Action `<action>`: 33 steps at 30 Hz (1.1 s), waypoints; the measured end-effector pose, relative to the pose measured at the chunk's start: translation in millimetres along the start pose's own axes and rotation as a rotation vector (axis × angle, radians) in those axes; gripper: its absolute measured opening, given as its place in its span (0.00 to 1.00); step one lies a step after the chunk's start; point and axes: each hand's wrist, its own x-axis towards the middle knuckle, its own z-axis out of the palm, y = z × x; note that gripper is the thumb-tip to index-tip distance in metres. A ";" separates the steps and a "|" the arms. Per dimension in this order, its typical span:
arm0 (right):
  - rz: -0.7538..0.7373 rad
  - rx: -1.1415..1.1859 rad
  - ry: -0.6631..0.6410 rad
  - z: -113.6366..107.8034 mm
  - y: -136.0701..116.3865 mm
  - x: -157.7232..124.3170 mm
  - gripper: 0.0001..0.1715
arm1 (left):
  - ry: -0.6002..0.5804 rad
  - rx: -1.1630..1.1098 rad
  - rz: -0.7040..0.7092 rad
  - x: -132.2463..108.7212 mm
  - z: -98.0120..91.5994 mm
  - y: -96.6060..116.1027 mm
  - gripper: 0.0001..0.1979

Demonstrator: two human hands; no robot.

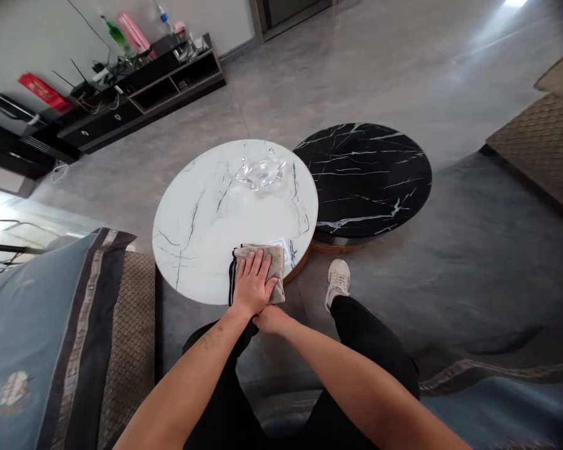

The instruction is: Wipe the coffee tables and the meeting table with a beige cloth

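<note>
My left hand [253,284] lies flat with its fingers spread on a folded grey-beige cloth [276,262]. The cloth rests at the near right edge of a round white marble table [201,219]. My right hand [271,319] sits just below that table edge, tucked against my left wrist, and its fingers are hidden. A clear glass dish [261,172] stands near the far side of the white table.
A lower round black marble table [363,178] overlaps the white one on the right. My legs and a white shoe [338,280] are beside the tables. A blue cushion [32,337] lies at left, a dark TV cabinet [122,100] at the back left, and brown sofa cushions [539,144] at right.
</note>
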 end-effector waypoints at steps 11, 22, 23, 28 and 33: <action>0.034 -0.061 0.043 -6.0 -10.1 2.1 0.06 | -0.055 0.000 -0.143 -37.4 -13.0 -78.9 0.37; 0.224 0.620 -0.052 3.0 -22.6 -2.9 0.16 | 0.084 -0.040 -0.602 -63.5 -14.3 -140.3 0.36; 0.227 0.697 -0.045 4.0 -23.6 -3.5 0.16 | 0.106 -0.047 -0.632 -61.5 -14.0 -143.0 0.35; 0.229 0.877 -0.009 6.8 -22.6 -3.4 0.14 | 0.169 -0.073 -0.810 -42.3 -23.1 -176.9 0.35; 0.231 0.886 -0.027 4.2 -20.1 -3.2 0.14 | 0.220 -0.060 -0.917 -27.9 -37.3 -220.3 0.34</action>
